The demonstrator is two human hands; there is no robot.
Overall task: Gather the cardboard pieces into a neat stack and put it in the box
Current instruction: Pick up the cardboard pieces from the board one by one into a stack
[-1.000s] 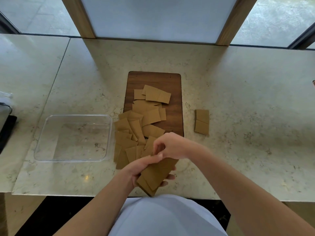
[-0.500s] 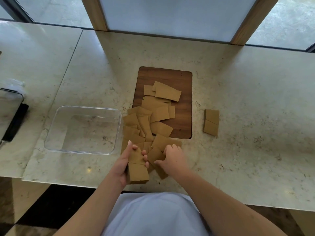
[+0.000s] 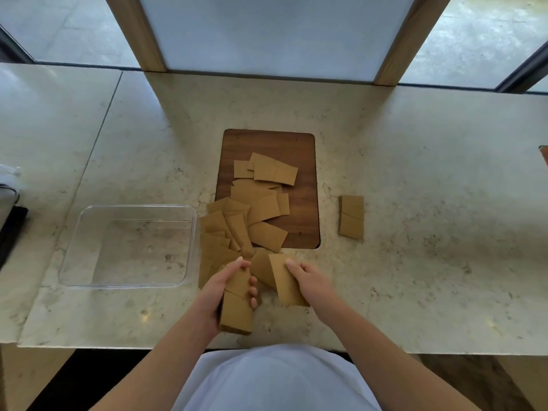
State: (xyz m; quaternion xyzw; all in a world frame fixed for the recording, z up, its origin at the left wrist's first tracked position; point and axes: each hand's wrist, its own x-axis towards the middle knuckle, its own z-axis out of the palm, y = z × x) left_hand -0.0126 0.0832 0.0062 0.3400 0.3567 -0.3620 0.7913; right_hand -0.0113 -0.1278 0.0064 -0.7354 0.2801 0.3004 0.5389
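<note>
Several brown cardboard pieces (image 3: 261,209) lie scattered over a dark wooden board (image 3: 299,143) and the counter in front of it. My left hand (image 3: 221,287) grips a small stack of cardboard pieces (image 3: 235,312) near the counter's front edge. My right hand (image 3: 311,280) holds one cardboard piece (image 3: 286,284) by its right edge, just right of the stack. The clear plastic box (image 3: 74,256) sits empty to the left of the pile. Two more pieces (image 3: 351,216) lie apart to the right of the board.
The marble counter (image 3: 430,262) stretches wide to the right. A dark object (image 3: 12,229) sits at the far left edge. A seam (image 3: 98,134) splits the counter on the left. Window frames and wooden posts stand behind.
My right hand has taken a piece out of the pile and drawn it toward me. The left hand keeps the stack, now turned more upright.
</note>
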